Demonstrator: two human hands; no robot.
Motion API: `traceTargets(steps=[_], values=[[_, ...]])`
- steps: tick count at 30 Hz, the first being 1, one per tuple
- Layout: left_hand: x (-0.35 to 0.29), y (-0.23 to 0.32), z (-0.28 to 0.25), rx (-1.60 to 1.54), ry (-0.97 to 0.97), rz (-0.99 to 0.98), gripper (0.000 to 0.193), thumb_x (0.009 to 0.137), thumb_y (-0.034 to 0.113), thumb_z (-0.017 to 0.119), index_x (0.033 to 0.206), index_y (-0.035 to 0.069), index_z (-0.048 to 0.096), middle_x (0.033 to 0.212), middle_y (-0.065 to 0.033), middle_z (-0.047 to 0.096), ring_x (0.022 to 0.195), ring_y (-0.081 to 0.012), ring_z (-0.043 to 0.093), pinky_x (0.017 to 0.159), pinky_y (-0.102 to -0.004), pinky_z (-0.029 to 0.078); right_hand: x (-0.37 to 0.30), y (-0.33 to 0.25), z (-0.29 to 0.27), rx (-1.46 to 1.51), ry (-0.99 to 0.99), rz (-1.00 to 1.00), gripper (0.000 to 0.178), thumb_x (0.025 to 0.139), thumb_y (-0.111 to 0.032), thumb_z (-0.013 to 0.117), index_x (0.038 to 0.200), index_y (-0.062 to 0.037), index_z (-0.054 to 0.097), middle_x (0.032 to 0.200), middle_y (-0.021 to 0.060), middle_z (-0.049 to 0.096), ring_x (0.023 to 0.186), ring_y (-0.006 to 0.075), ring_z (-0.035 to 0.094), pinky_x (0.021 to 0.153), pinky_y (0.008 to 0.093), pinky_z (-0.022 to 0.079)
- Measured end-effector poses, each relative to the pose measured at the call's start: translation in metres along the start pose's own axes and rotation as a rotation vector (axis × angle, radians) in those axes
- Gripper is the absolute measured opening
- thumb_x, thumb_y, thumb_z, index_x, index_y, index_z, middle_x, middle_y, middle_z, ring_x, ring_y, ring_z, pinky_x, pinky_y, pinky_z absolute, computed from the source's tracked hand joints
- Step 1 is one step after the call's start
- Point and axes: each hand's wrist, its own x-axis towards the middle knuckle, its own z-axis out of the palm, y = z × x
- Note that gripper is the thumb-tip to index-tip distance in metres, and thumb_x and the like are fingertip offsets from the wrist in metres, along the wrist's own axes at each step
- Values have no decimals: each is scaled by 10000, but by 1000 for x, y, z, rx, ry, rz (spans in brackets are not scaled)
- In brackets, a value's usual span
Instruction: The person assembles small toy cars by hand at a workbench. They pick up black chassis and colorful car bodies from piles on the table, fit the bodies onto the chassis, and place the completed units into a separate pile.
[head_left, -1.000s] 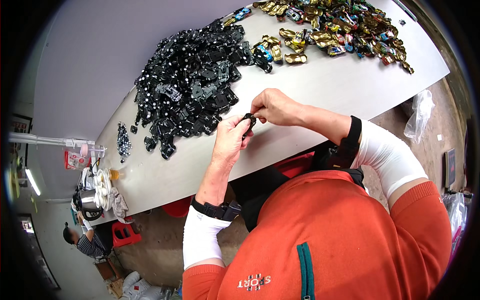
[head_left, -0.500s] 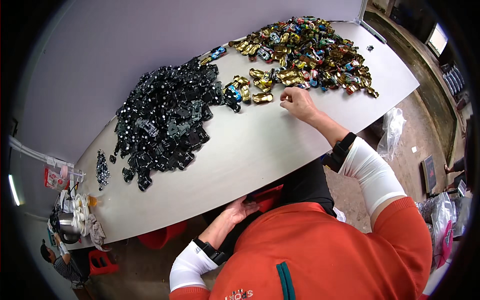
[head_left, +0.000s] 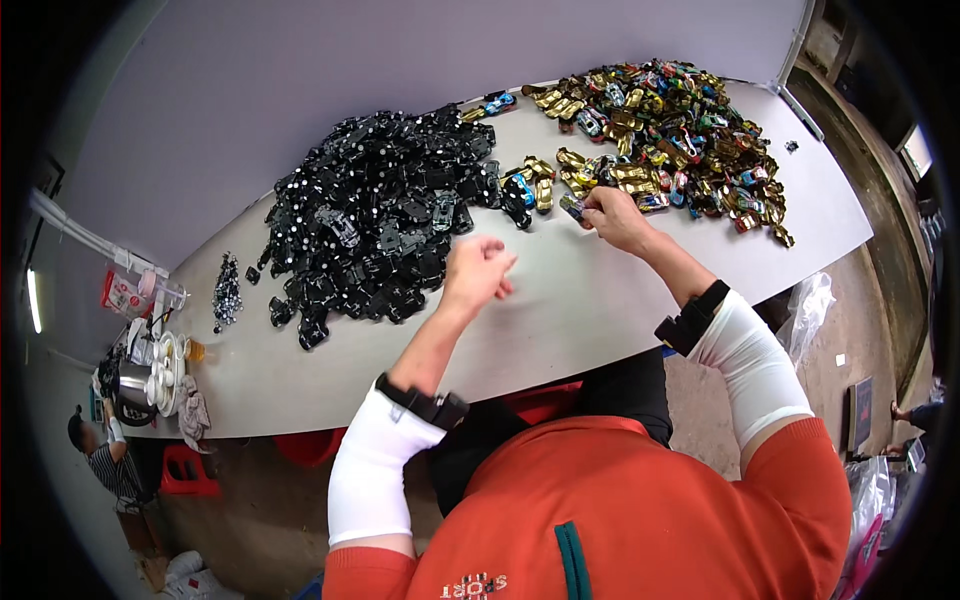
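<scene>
My right hand (head_left: 617, 217) is closed, its fingertips gripping a small toy car (head_left: 573, 207) of dark, bluish colour at the front edge of the colourful pile. Left of it, my left hand (head_left: 474, 270) hovers over the table in front of the black heap, blurred by motion. Its fingers look apart and I see nothing in them. A large pile of gold and multicoloured toy cars (head_left: 690, 140) spreads at the back right. Black toy car chassis (head_left: 370, 220) are heaped at the left. A few gold and blue toy cars (head_left: 541, 190) lie between the two piles.
A small cluster of shiny little parts (head_left: 227, 292) lies left of the black heap. Cups on a tray (head_left: 168, 375), a cloth (head_left: 193, 410) and a metal pot (head_left: 135, 390) crowd the table's left end. Behind runs a wall (head_left: 400, 50). Another person (head_left: 110, 465) is at far left.
My left hand has come up from beside my lap to above the table. The right hand has taken hold of a toy car at the pile's edge. The view has shifted.
</scene>
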Motion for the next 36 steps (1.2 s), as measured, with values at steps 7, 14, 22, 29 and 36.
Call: traceTargets(steps=[7, 14, 22, 29, 36], values=[[83, 13, 46, 663, 388, 9, 421, 697, 344, 731, 833, -44, 646, 884, -241, 633, 879, -360, 620, 758, -413, 499, -17, 38, 7, -26, 21, -95, 170, 755, -66, 519, 855, 1, 640, 792, 194, 631, 778, 335, 612, 737, 384, 471], [67, -8, 41, 639, 361, 13, 223, 687, 119, 592, 888, 26, 566, 961, -167, 573, 935, -326, 571, 782, -423, 470, -23, 35, 12, -24, 29, -165, 153, 786, -80, 538, 856, 6, 644, 801, 216, 624, 774, 364, 607, 732, 414, 466], [17, -36, 13, 736, 444, 316, 253, 640, 120, 662, 867, 12, 631, 888, -152, 532, 858, -301, 553, 757, -380, 463, -21, 22, 24, -145, 120, -255, 118, 804, -79, 553, 857, -20, 639, 843, 177, 581, 807, 355, 565, 748, 409, 450], [-14, -33, -3, 467, 515, 655, 246, 629, 26, 623, 872, -8, 598, 823, -153, 492, 786, -306, 519, 724, -375, 441, -28, -42, 27, 44, 106, -439, 137, 805, -40, 593, 936, -17, 622, 823, 129, 571, 734, 233, 561, 680, 316, 451], [-43, -34, -13, 201, 477, 440, 256, 635, 14, 639, 873, -10, 548, 824, -142, 478, 808, -308, 516, 711, -365, 439, -77, -152, 0, 338, 240, -663, 157, 806, 11, 586, 961, 13, 614, 702, 58, 549, 630, 107, 497, 565, 213, 401]])
